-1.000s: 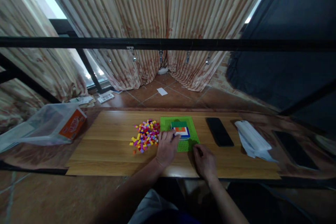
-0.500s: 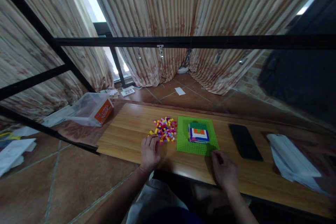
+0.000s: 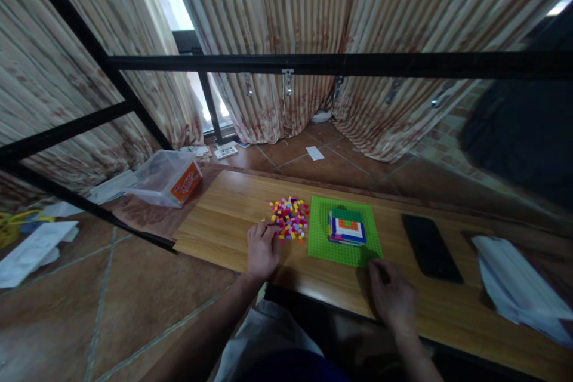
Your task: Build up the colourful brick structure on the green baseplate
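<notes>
At the near left edge of a loose pile of small toy bricks [image 3: 292, 218] in pink, yellow, red and purple is my left hand [image 3: 263, 252]. Its fingers are bent and closed, their tips down by the bricks; whatever they hold is hidden. A green studded baseplate [image 3: 320, 245] lies right of the pile. On it stands a low block of stacked bricks [image 3: 348, 228], with green, white, orange and blue on top. My right hand [image 3: 394, 295] rests by the baseplate's near right corner, thumb and forefinger pinched together; I cannot make out anything between them.
A black phone [image 3: 432, 248] and a white plastic packet [image 3: 521, 280] lie on the right of the wooden tabletop [image 3: 215, 221]. Beyond its left end sits a clear bin [image 3: 165, 176] with an orange label. A black metal bar [image 3: 313, 64] crosses above the far side.
The view has shifted, so the table's things appear slightly further right. My left fingers have moved a little against the near edge of the pile. My right hand stays by the baseplate's corner.
</notes>
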Demonstrator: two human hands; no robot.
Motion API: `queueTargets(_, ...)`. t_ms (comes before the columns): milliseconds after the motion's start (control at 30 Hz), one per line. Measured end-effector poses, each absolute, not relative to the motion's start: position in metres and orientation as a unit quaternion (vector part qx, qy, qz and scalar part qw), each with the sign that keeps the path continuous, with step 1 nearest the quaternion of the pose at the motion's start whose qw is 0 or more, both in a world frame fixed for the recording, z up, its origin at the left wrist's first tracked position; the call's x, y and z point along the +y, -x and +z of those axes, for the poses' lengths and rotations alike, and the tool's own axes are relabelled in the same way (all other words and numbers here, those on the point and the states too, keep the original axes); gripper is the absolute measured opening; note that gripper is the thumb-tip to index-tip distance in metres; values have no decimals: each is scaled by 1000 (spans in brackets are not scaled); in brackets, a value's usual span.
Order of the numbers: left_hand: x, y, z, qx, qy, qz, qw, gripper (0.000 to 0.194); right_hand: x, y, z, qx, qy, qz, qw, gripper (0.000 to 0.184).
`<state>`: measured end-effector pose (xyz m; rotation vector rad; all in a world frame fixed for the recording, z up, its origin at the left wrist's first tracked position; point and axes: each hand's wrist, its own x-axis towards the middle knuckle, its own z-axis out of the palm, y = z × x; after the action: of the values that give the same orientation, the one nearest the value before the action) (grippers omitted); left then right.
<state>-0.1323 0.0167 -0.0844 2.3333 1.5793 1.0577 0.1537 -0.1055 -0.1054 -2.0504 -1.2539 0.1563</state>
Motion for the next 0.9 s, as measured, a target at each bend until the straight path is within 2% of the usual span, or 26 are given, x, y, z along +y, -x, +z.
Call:
queueTargets(433, 13, 119, -81, 480, -822, 300, 53, 15, -105, -152, -105, -481, 796, 50, 364, 50)
queueTargets(667, 19, 120, -83, 513, -795, 312, 88, 11, -103, -151, -106, -490, 783, 30, 381, 53)
queueTargets(900, 19, 118, -74, 485, -813, 312, 77, 9, -102, -150, -106, -484, 786, 33, 383, 50)
